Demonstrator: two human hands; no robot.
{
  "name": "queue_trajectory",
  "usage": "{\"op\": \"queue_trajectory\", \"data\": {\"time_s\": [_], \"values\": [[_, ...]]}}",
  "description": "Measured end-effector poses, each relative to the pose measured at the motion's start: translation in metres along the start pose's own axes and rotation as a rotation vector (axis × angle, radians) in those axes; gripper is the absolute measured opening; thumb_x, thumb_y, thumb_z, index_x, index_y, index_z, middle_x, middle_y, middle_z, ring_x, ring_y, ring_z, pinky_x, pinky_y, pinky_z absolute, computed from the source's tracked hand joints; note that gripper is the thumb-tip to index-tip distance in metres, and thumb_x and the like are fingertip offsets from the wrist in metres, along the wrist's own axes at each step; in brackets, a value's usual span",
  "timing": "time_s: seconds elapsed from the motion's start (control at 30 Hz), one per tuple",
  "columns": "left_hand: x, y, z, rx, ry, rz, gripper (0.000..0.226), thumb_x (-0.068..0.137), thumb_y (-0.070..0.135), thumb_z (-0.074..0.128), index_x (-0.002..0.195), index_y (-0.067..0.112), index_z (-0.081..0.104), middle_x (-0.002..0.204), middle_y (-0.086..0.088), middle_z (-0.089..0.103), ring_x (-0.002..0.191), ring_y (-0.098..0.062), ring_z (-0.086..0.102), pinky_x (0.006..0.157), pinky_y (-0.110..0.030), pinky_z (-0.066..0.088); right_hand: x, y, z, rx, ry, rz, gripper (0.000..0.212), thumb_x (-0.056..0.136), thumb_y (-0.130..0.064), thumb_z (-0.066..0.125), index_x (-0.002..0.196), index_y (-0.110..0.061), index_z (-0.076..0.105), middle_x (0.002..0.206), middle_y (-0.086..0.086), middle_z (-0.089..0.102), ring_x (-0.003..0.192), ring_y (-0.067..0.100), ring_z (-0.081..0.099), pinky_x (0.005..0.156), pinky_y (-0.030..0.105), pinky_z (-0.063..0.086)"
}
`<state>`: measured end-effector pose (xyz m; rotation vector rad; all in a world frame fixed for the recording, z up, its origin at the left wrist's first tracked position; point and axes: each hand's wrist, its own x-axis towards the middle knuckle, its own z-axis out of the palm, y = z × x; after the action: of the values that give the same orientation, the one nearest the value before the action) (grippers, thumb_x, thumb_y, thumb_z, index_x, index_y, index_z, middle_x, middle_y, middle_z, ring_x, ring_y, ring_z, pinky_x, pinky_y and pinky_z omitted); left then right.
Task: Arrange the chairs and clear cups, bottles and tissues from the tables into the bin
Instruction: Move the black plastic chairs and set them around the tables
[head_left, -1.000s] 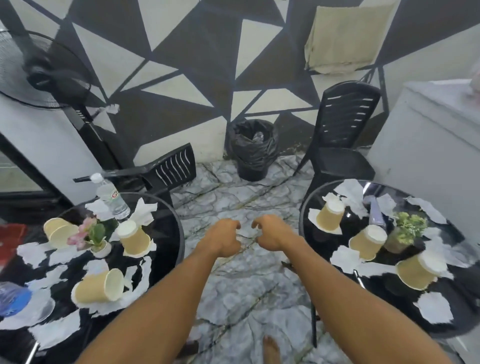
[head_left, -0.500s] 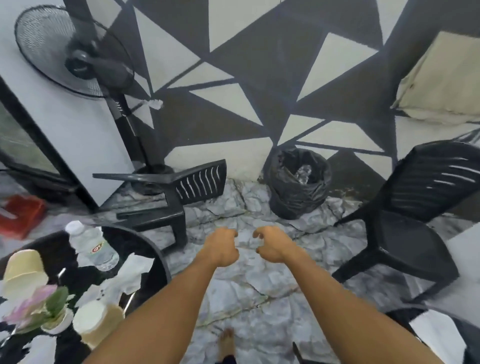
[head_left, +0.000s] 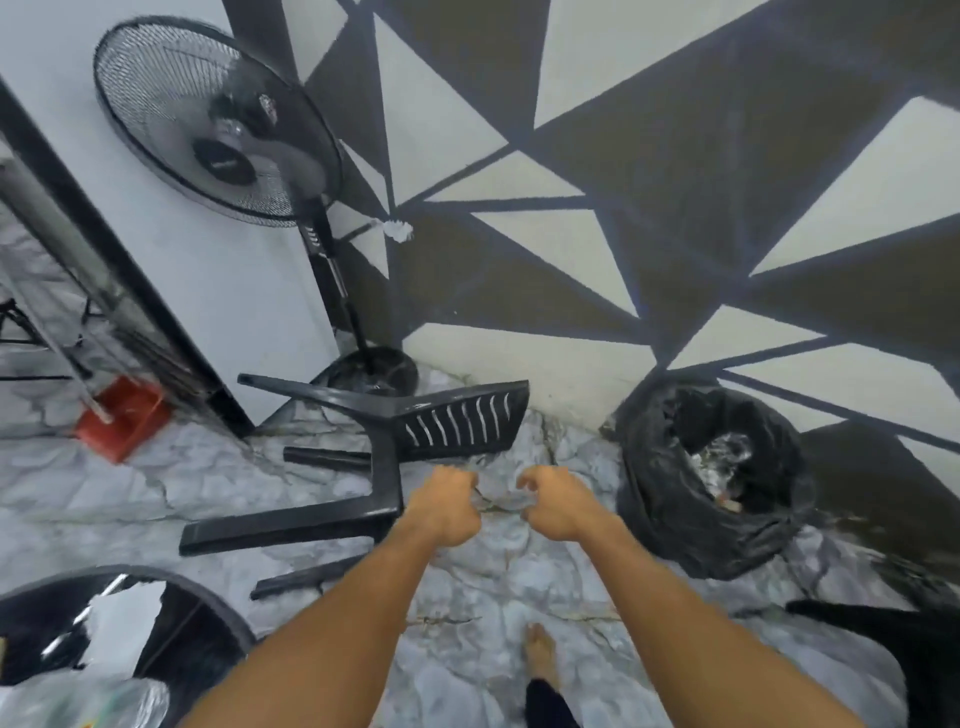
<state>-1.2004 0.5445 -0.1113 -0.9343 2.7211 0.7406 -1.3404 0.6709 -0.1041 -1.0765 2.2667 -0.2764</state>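
Both arms are out in front. The left hand (head_left: 447, 506) and right hand (head_left: 558, 501) hang side by side over the marble floor (head_left: 493, 582), and each has its fingers (head_left: 464, 480) curled in tight to a fist, clamped on nothing. A small gap separates the two fists.

The toppled chair (head_left: 457, 426), black plastic, lies on its side on the floor with its slatted back nearest the hands. Its legs stick out to the left. The left hand sits just right of the chair's nearest leg, and whether it touches cannot be told. The right hand is a little further right, apart from the chair.

Off to the chair's right, the bin (head_left: 675, 519) stands by the wall, lined with a black bag and holding crumpled clear plastic. Behind the chair a black pedestal fan (head_left: 218, 119) stands upright, its base just beyond the chair's legs. Left of the chair there is a red thing (head_left: 124, 415) on the floor, too blurred to name.

Nearer the camera than the chair, on its left, a round dark surface (head_left: 223, 621) carries a white tissue (head_left: 122, 623). Nearer and far to the chair's right shows the edge of a second chair (head_left: 909, 649). A bare foot (head_left: 540, 654) is planted on the floor, nearer the camera than the toppled chair.
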Motion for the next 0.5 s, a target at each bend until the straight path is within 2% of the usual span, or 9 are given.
{"op": "queue_trajectory", "data": {"time_s": [0.1, 0.2, 0.33, 0.43, 0.5], "values": [[0.067, -0.007, -0.009, -0.023, 0.001, -0.077, 0.032, 0.069, 0.031, 0.06, 0.1, 0.023, 0.066, 0.107, -0.002, 0.066, 0.102, -0.026, 0.063, 0.082, -0.042, 0.057, 0.071, 0.009, -0.034, 0.001, -0.025, -0.073, 0.046, 0.077, -0.022, 0.065, 0.123, -0.021, 0.058, 0.127, 0.008, 0.059, 0.111, 0.027, 0.059, 0.09, 0.04, 0.052], [0.127, -0.002, -0.023, 0.001, -0.032, -0.119, 0.028, 0.067, 0.032, 0.056, 0.093, 0.022, 0.06, 0.102, -0.003, 0.063, 0.1, -0.028, 0.06, 0.081, -0.043, 0.056, 0.13, 0.023, -0.067, -0.012, -0.049, -0.075, 0.041, 0.077, -0.02, 0.065, 0.117, -0.023, 0.06, 0.124, 0.007, 0.06, 0.111, 0.026, 0.059, 0.09, 0.037, 0.051], [0.202, 0.013, -0.044, -0.052, 0.014, -0.125, 0.038, 0.071, 0.024, 0.06, 0.108, 0.015, 0.063, 0.108, -0.007, 0.062, 0.104, -0.029, 0.058, 0.082, -0.04, 0.054, 0.204, 0.042, -0.107, -0.018, -0.07, -0.064, 0.037, 0.081, -0.013, 0.065, 0.117, -0.024, 0.063, 0.126, 0.004, 0.061, 0.115, 0.024, 0.058, 0.092, 0.033, 0.049], [0.267, 0.013, -0.053, -0.092, -0.001, -0.125, 0.047, 0.073, 0.019, 0.06, 0.12, 0.016, 0.061, 0.117, -0.009, 0.061, 0.112, -0.03, 0.055, 0.09, -0.041, 0.052, 0.26, 0.055, -0.125, -0.015, -0.082, -0.039, 0.043, 0.083, -0.017, 0.066, 0.125, -0.022, 0.059, 0.131, 0.005, 0.059, 0.118, 0.025, 0.056, 0.096, 0.033, 0.047], [0.315, 0.009, -0.056, -0.093, -0.014, -0.108, 0.048, 0.073, 0.018, 0.061, 0.122, 0.018, 0.06, 0.119, -0.009, 0.061, 0.112, -0.03, 0.056, 0.09, -0.042, 0.052, 0.301, 0.063, -0.133, -0.004, -0.072, -0.023, 0.047, 0.084, -0.02, 0.066, 0.13, -0.023, 0.056, 0.133, 0.006, 0.057, 0.121, 0.025, 0.054, 0.099, 0.033, 0.045]]}}
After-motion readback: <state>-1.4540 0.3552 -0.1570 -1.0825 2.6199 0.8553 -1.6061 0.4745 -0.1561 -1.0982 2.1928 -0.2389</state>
